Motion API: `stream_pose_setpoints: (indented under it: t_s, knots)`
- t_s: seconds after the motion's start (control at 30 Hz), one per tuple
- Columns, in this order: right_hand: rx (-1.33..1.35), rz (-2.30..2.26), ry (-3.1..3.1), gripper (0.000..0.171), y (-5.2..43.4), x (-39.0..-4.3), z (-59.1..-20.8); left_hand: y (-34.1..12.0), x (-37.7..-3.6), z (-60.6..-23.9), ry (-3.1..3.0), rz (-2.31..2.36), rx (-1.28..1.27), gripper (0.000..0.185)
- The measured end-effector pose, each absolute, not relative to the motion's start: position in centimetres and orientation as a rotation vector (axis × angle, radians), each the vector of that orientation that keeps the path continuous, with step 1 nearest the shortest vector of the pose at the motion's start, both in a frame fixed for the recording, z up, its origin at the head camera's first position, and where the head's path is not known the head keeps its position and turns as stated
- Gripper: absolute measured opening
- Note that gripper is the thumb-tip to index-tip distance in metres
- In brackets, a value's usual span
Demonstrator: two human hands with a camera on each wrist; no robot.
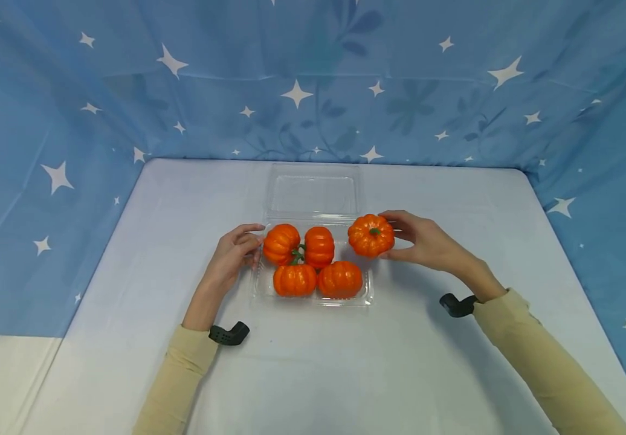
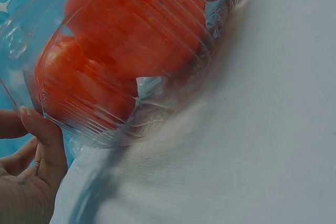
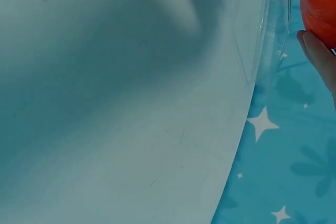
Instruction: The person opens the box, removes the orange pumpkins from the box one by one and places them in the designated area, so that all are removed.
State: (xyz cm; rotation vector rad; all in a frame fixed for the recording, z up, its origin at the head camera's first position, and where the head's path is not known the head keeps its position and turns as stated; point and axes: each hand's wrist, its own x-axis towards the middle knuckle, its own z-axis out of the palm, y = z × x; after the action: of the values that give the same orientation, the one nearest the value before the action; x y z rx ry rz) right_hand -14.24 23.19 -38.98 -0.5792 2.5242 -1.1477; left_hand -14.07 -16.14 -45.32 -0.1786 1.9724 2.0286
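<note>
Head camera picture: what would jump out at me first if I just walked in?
The bright orange pumpkins: four sit packed in a clear plastic clamshell box mid-table, its lid lying open behind. The right hand grips a fifth pumpkin at the box's far right corner, while the left hand holds the box's left edge. Star-printed blue cloth hangs all around.

Counting it up: five orange pumpkins (image 1: pixel 319 246) total, four of them in one clear clamshell tray (image 1: pixel 368 294), plus two hands (image 1: pixel 427 241).
</note>
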Motion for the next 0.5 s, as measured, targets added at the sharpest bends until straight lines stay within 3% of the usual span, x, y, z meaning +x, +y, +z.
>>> stream_pose_setpoints:
  t_s: [0.5]
  knots:
    - [-0.276,-1.314,2.519,0.075,26.3,-15.3,-39.6,-16.4,-14.1,-45.5,1.926,2.052,-0.117,0.038]
